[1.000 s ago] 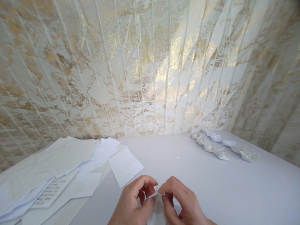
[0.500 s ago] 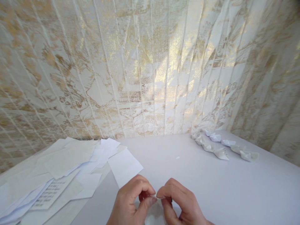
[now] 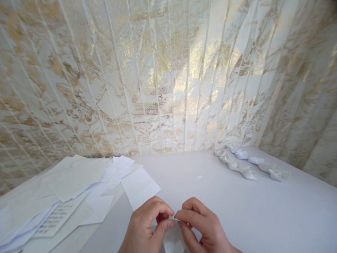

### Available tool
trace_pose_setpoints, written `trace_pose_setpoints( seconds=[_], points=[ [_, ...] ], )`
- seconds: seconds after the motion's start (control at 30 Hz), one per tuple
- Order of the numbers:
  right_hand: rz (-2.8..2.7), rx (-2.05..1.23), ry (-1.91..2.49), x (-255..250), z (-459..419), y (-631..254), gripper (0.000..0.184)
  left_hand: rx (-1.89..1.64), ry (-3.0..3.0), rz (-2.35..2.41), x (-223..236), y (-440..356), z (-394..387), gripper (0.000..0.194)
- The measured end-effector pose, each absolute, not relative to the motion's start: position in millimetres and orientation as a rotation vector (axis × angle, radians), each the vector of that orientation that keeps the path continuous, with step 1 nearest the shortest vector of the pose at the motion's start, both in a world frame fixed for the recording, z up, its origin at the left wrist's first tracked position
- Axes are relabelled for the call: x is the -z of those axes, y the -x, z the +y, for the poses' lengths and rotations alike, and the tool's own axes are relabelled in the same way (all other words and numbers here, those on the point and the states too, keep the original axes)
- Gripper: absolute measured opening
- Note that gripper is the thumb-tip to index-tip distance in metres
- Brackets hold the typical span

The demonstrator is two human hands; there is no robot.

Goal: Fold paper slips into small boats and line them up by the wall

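Observation:
Close to the bottom middle of the head view, my left hand (image 3: 151, 226) pinches a small piece of white folded paper (image 3: 173, 239) between thumb and forefinger. My right hand (image 3: 201, 225) grips the same paper from the other side, its fingertips almost touching those of the left. Only a thin upper edge and a pale part below the fingers show; the rest of the paper is hidden by the hands or cut off by the frame.
Loose paper sheets (image 3: 79, 175) are heaped on the left of the white table (image 3: 179, 175), one with printed lines. Several folded paper boats (image 3: 249, 172) stand in two rows at the back right. A tiny scrap (image 3: 199, 177) lies mid-table. A patterned curtain (image 3: 163, 88) hangs behind.
The raised paper flap between my fingers has been pressed lower. My right hand has shifted its fingers slightly along the paper's edge; the left hand moved a little leftward.

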State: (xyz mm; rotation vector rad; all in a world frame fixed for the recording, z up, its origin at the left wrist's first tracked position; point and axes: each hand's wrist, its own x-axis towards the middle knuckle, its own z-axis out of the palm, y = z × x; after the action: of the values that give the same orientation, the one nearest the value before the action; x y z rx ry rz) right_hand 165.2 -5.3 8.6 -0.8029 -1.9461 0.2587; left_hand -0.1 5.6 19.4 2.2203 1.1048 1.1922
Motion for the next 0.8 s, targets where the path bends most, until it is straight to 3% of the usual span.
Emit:
trace_pose_setpoints(
  seconds=[0.2,0.33,0.6,0.8],
  points=[
    [-1.893,-0.259,0.869,-4.1,-5.7,-165.4,0.014,-1.15,-2.289,1.062,-18.2,-0.2,6.1,0.013],
    [-1.922,-0.198,0.872,1.2,-5.7,-165.0,0.018,-1.098,-2.403,1.035,-15.6,-2.1,3.5,0.015],
    [-2.034,-0.284,1.16,15.9,-2.3,-163.3,0.052,-1.165,-2.494,1.067,-16.2,5.8,8.1,0.019],
    [-1.952,-0.613,1.258,13.4,1.3,-164.8,0.039,-1.143,-2.51,1.025,-15.2,10.4,12.0,0.015]
  ],
)
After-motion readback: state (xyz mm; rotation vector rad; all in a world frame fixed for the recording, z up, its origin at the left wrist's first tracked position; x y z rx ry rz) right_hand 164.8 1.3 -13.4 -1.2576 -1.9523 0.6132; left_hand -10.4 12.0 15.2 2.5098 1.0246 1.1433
